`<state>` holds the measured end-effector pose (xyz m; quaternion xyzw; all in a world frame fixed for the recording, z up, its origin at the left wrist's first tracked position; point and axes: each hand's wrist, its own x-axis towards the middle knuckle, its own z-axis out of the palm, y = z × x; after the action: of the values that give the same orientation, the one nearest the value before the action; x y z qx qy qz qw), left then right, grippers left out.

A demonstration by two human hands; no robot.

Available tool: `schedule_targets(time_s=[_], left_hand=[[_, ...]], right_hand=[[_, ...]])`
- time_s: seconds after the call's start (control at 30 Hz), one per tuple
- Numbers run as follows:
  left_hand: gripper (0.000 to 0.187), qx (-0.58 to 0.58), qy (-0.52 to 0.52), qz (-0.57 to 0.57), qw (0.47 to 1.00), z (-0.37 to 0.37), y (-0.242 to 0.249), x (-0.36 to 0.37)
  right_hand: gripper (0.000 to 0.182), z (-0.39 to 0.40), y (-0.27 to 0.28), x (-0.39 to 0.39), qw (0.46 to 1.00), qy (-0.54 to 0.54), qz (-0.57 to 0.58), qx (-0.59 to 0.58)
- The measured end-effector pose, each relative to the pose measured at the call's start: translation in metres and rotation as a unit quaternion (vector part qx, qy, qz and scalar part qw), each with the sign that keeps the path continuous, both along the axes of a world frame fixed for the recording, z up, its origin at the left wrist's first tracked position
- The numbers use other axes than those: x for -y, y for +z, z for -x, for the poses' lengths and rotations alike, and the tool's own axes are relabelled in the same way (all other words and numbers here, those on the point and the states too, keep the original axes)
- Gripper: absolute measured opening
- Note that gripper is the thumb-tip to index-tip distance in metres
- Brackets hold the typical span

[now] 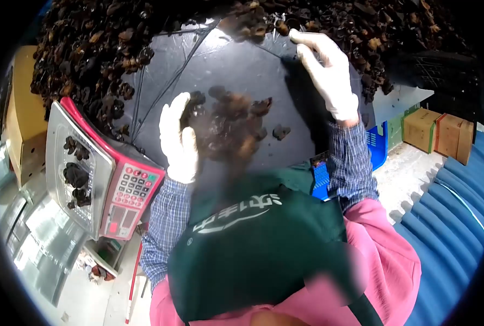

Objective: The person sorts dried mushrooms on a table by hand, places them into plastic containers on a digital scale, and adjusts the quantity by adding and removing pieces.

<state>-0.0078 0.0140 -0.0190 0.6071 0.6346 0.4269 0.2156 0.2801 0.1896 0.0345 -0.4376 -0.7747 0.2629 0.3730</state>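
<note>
My left hand [179, 138], in a white glove, rests at the left edge of a small heap of dark brown wood ear mushrooms [231, 122] on the black work surface [253, 70]. Its fingers are stretched out and the thumb stands apart; the heap is partly blurred. Farther up, my right hand [329, 68], also gloved, reaches toward the big pile of wood ear mushrooms [383, 32] at the back. Thumb and forefinger are apart, close to a brownish mushroom piece [281, 27], with no piece visible between them. A single loose mushroom piece [280, 131] lies right of the heap.
A pink and silver weighing scale [130, 187] stands at the left, with several mushroom pieces [76, 176] on its pan. More mushrooms [90, 54] pile up behind it. At the right are a blue plastic basket [378, 146], cardboard boxes [438, 133] and blue corrugated sheeting [443, 217].
</note>
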Motion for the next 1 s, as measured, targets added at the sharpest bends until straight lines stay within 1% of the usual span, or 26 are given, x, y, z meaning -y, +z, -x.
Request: schedule_targets(time_s=[0.03, 0.07, 0.13, 0.17, 0.2, 0.27, 0.3, 0.33, 0.37, 0.4, 0.47, 0.5, 0.53, 0.57, 0.6, 0.67, 0.7, 0.73, 0.8, 0.87, 0.9, 0.93, 1.0], left_hand=[[0.074, 0.030, 0.001, -0.002, 1.000, -0.001, -0.003, 0.001], [0.066, 0.029, 0.001, -0.009, 1.000, 0.000, -0.005, 0.001], [0.052, 0.028, 0.000, -0.026, 0.999, 0.000, -0.007, 0.001], [0.052, 0.021, 0.000, -0.026, 0.999, 0.001, -0.006, 0.001], [0.056, 0.012, -0.003, -0.018, 1.000, 0.001, -0.004, 0.002], [0.065, -0.007, -0.008, -0.019, 1.000, 0.001, 0.002, 0.000], [0.062, -0.022, -0.002, -0.028, 0.999, 0.001, 0.001, 0.000], [0.064, -0.020, 0.005, -0.024, 0.999, 0.000, -0.002, 0.001], [0.065, -0.016, 0.004, -0.022, 1.000, -0.001, 0.001, 0.001], [0.065, -0.012, 0.001, -0.019, 1.000, -0.001, 0.003, 0.001], [0.067, -0.014, 0.010, -0.005, 1.000, -0.001, 0.002, 0.001], [0.067, -0.012, 0.010, -0.003, 1.000, -0.002, 0.003, 0.001], [0.068, -0.011, 0.010, 0.000, 1.000, -0.002, 0.004, 0.002], [0.069, -0.007, 0.010, -0.001, 1.000, -0.002, 0.003, 0.001], [0.062, -0.014, 0.010, -0.006, 1.000, -0.002, 0.002, 0.001], [0.052, -0.028, 0.014, -0.016, 0.999, 0.000, 0.001, 0.002], [0.052, -0.018, 0.013, -0.024, 0.999, 0.000, -0.001, 0.002], [0.053, -0.016, 0.011, -0.006, 1.000, 0.000, 0.001, 0.003], [0.053, -0.006, 0.007, -0.016, 1.000, 0.001, 0.001, 0.003], [0.053, -0.014, 0.010, -0.020, 1.000, 0.000, 0.001, 0.002], [0.053, -0.018, 0.009, -0.020, 1.000, 0.000, 0.001, 0.003], [0.053, -0.018, 0.008, -0.019, 1.000, 0.000, 0.001, 0.003], [0.053, -0.019, 0.003, -0.019, 1.000, 0.001, 0.002, 0.002]], right_hand=[[0.030, 0.004, -0.008, -0.014, 0.996, -0.005, -0.075, 0.057], [0.032, 0.007, -0.015, -0.027, 0.982, -0.009, -0.151, 0.114], [0.040, 0.021, -0.029, -0.044, 0.944, -0.060, -0.264, 0.187], [0.045, 0.026, -0.033, -0.049, 0.930, -0.067, -0.275, 0.232], [0.032, 0.028, -0.033, -0.049, 0.938, -0.043, -0.239, 0.246], [0.018, 0.028, -0.042, -0.045, 0.929, -0.060, -0.236, 0.279], [0.005, 0.029, -0.036, -0.037, 0.938, -0.059, -0.244, 0.241], [0.003, 0.025, -0.034, -0.031, 0.971, 0.010, -0.195, 0.136], [0.010, 0.028, -0.017, -0.011, 0.997, 0.025, 0.018, 0.070], [0.020, 0.027, -0.002, -0.001, 0.979, 0.091, 0.177, -0.040], [0.024, 0.021, 0.006, 0.000, 0.981, 0.111, 0.147, -0.067], [0.026, 0.021, 0.000, -0.010, 0.997, 0.072, 0.014, -0.004], [0.029, 0.023, -0.004, -0.022, 0.991, 0.030, -0.118, 0.060], [0.038, 0.029, -0.006, -0.028, 0.981, -0.019, -0.152, 0.119], [0.053, 0.036, -0.013, -0.037, 0.962, -0.044, -0.189, 0.190], [0.063, 0.054, -0.030, -0.033, 0.913, -0.056, -0.194, 0.355], [0.066, 0.059, -0.038, -0.026, 0.923, -0.009, -0.166, 0.348], [0.060, 0.064, -0.035, -0.013, 0.948, 0.018, -0.152, 0.280], [0.047, 0.061, -0.028, 0.014, 0.953, 0.047, -0.169, 0.247], [0.030, 0.052, -0.018, 0.037, 0.964, 0.080, -0.159, 0.199], [0.023, 0.047, -0.014, 0.043, 0.973, 0.075, -0.153, 0.154], [0.022, 0.041, -0.003, 0.047, 0.978, 0.073, -0.143, 0.135], [0.021, 0.030, -0.009, 0.040, 0.983, 0.026, -0.153, 0.093]])
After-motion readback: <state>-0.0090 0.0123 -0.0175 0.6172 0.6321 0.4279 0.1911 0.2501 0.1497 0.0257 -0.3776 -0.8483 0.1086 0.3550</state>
